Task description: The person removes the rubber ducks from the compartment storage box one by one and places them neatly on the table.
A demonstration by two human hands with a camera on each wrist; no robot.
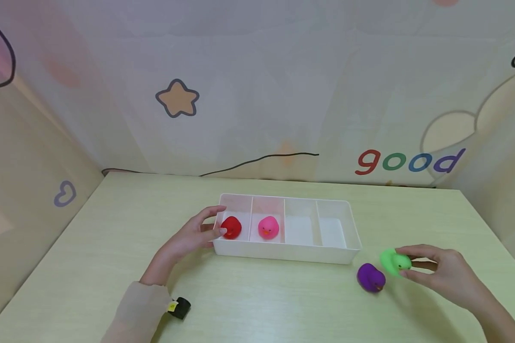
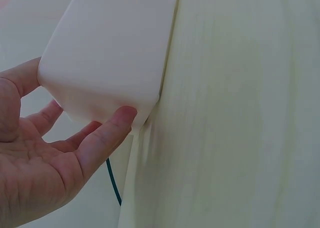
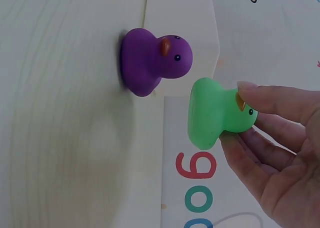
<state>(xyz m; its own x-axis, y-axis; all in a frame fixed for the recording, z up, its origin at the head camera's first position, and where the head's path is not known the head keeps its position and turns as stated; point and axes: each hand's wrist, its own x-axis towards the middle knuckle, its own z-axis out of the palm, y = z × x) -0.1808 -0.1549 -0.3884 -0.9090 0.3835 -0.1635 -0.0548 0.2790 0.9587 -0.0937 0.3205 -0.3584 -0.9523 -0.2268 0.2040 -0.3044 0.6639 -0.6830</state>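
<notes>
Pinching the green duck (image 1: 389, 261) by its head, right hand (image 1: 448, 274) hung near-right of the white tray (image 1: 283, 252), long axis left-right, left hand (image 1: 191, 236) gripping its left end.

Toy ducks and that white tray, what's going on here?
A person's right hand grips the green duck above the table, while the left hand holds the white tray by its left end. In the tray, the red duck sits in the leftmost compartment and the pink duck in the next. The purple duck is on the table, near the tray's right end.
</notes>
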